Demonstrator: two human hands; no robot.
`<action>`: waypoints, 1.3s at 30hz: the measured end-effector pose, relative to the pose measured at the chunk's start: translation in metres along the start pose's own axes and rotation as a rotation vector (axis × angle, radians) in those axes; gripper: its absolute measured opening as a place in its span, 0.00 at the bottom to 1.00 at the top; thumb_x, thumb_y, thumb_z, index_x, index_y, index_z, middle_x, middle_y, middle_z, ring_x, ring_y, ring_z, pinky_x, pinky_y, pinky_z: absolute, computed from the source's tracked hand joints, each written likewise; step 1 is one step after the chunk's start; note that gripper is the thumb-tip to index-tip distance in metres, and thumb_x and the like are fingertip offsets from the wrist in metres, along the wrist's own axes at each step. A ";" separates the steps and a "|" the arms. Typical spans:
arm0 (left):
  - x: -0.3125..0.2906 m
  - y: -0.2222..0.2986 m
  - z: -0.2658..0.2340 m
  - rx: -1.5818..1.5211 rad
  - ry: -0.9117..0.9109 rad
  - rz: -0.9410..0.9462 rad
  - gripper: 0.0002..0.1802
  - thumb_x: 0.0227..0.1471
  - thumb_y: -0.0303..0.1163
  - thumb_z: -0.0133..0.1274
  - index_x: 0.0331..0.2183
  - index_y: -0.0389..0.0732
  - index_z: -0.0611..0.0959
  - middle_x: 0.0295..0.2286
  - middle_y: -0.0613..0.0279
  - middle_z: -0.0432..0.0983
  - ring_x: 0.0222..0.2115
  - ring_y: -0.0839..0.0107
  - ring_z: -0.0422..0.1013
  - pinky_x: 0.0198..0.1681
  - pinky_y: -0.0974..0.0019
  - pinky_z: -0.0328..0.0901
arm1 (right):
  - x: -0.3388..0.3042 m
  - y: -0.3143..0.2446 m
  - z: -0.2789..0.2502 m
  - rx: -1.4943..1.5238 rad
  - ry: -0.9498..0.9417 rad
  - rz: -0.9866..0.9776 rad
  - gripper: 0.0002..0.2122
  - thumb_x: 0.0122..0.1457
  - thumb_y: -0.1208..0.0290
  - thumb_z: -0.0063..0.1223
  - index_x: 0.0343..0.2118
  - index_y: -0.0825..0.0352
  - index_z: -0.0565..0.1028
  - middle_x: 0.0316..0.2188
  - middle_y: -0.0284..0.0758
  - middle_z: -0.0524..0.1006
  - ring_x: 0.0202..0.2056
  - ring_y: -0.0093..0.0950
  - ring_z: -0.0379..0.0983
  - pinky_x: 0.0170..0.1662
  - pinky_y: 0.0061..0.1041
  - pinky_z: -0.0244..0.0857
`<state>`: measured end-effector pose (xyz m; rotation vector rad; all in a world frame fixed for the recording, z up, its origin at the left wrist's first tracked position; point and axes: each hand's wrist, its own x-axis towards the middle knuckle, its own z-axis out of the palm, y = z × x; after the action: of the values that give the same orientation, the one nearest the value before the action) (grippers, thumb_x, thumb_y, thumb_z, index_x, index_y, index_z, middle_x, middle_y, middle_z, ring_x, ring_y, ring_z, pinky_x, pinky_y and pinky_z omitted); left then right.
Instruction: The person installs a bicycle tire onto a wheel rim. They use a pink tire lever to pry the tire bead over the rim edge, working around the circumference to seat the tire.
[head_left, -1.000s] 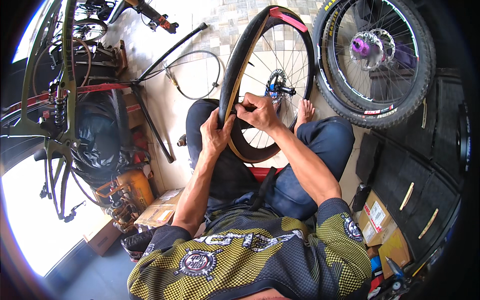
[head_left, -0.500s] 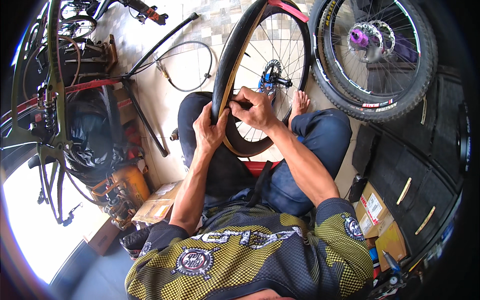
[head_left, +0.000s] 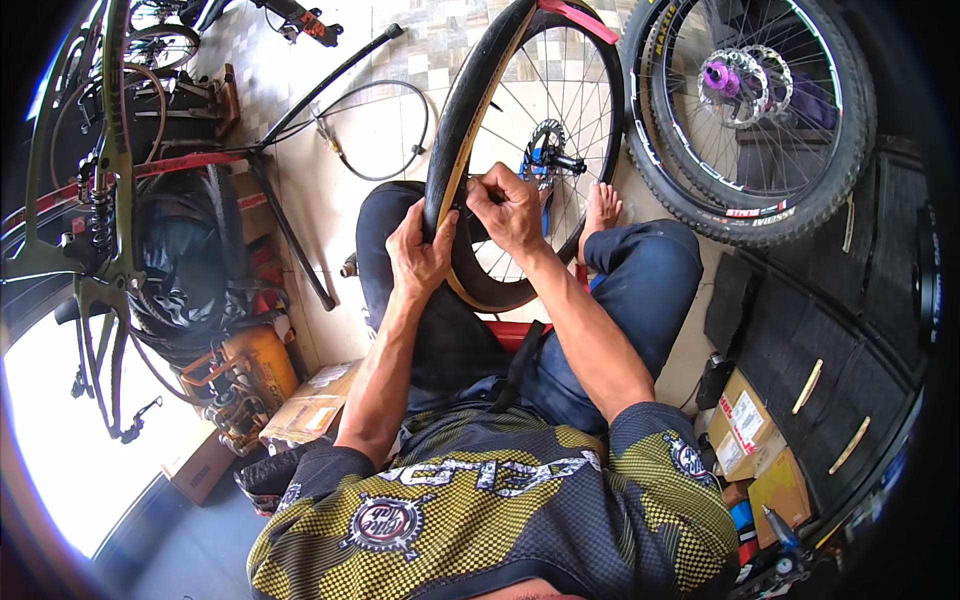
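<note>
Two hands work one spot on the wheel (head_left: 540, 150) that stands upright between the person's knees on the tiled floor (head_left: 400, 60): the left hand (head_left: 420, 250) has its grip closed around the black tyre (head_left: 450, 130) at the near rim, and the right hand (head_left: 510, 205) just beside it pinches the tyre's edge with closed fingertips. The step in hand looks like easing the bead over the rim, so the next move probably calls for a firm thumb push while the left hand keeps the wheel steady. Beyond, a second wheel (head_left: 750, 110) with a knobby tyre leans at the far right.
</note>
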<state>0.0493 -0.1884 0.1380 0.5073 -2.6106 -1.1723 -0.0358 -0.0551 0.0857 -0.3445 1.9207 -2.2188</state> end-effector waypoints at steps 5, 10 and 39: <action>0.001 -0.004 0.001 0.011 0.012 0.060 0.14 0.59 0.31 0.64 0.45 0.34 0.84 0.24 0.58 0.81 0.25 0.76 0.76 0.30 0.67 0.70 | 0.001 -0.001 0.003 -0.037 -0.030 -0.050 0.11 0.62 0.75 0.63 0.27 0.67 0.71 0.17 0.32 0.73 0.21 0.18 0.67 0.24 0.27 0.64; 0.000 -0.012 -0.002 -0.029 -0.040 0.027 0.18 0.57 0.31 0.66 0.47 0.35 0.84 0.29 0.52 0.82 0.27 0.63 0.80 0.33 0.64 0.72 | 0.007 -0.010 -0.009 -0.247 -0.162 -0.249 0.08 0.58 0.76 0.61 0.26 0.66 0.72 0.18 0.38 0.74 0.19 0.35 0.74 0.23 0.34 0.66; 0.005 0.001 0.004 -0.202 0.051 -0.022 0.15 0.58 0.36 0.66 0.41 0.35 0.84 0.23 0.49 0.78 0.22 0.53 0.77 0.28 0.57 0.71 | 0.041 -0.131 0.018 -1.204 -0.598 0.092 0.11 0.59 0.72 0.58 0.42 0.68 0.71 0.26 0.50 0.82 0.33 0.52 0.82 0.37 0.50 0.76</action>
<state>0.0427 -0.1873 0.1363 0.5175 -2.4155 -1.3923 -0.0683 -0.0646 0.2199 -0.8917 2.4948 -0.5180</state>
